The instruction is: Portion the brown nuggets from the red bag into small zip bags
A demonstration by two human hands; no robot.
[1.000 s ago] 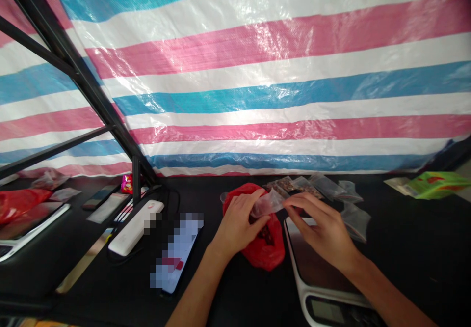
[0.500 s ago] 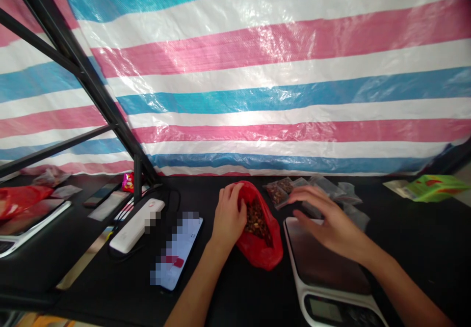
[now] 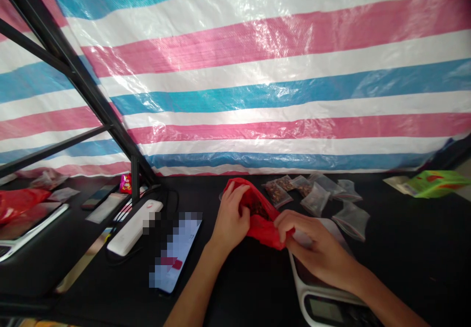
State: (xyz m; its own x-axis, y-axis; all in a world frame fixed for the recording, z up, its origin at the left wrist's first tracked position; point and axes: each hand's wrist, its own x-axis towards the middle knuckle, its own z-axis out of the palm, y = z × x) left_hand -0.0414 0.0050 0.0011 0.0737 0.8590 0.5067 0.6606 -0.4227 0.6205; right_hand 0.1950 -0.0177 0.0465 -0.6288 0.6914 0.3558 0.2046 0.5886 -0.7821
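Observation:
A red plastic bag [image 3: 263,233] stands with its mouth open on the black table, brown dried bits showing inside. My left hand [image 3: 232,214] grips the bag's left rim, thumb inside the mouth. On the right, my right hand [image 3: 312,241] pinches the near right edge of the same bag. Beneath that hand lies a kitchen scale [image 3: 300,280] with a metal plate, partly covered by my hand and forearm. Small zip bags filled with brown bits [image 3: 277,193] lie behind the scale.
Flat clear zip bags [image 3: 351,219] lie behind the scale, and a green packet [image 3: 436,184] sits at the far right. To my left are a phone [image 3: 180,253], a white power strip [image 3: 135,228] and a black metal post [image 3: 135,177]. A second scale [image 3: 37,231] stands far left.
My right hand has come left and down from above the scale and now pinches the red bag's edge. The bag's mouth is pulled narrower and toward the right.

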